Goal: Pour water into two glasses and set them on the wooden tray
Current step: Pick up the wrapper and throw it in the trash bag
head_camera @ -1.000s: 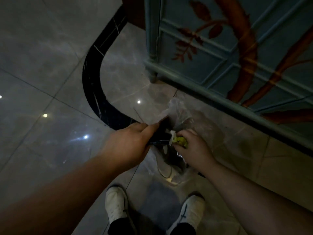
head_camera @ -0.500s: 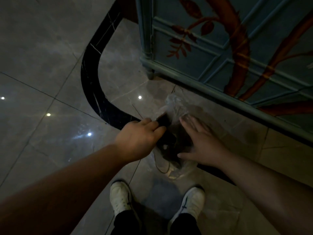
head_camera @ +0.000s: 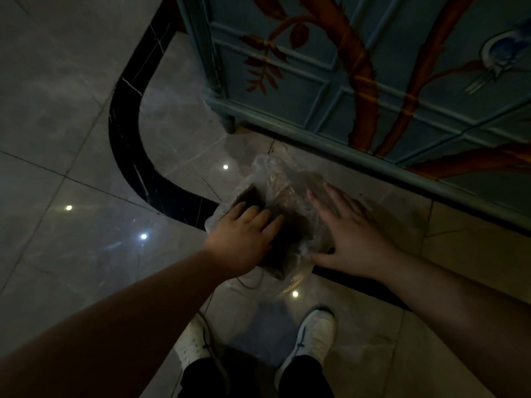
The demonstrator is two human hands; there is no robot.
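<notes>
Both hands were stretched down toward a clear plastic bag (head_camera: 283,196) on the tiled floor (head_camera: 71,139), just beside the foot of a painted blue cabinet (head_camera: 373,81): the left hand (head_camera: 244,239) was laid with its fingers together over the bag's dark opening, pinching nothing that could be made out, and the right hand (head_camera: 350,234) was held spread and flat against the bag's other side. No glass, water or wooden tray was shown anywhere, so their whereabouts could not be told. Nothing of the task was judged done: both pours and both placements were left.
</notes>
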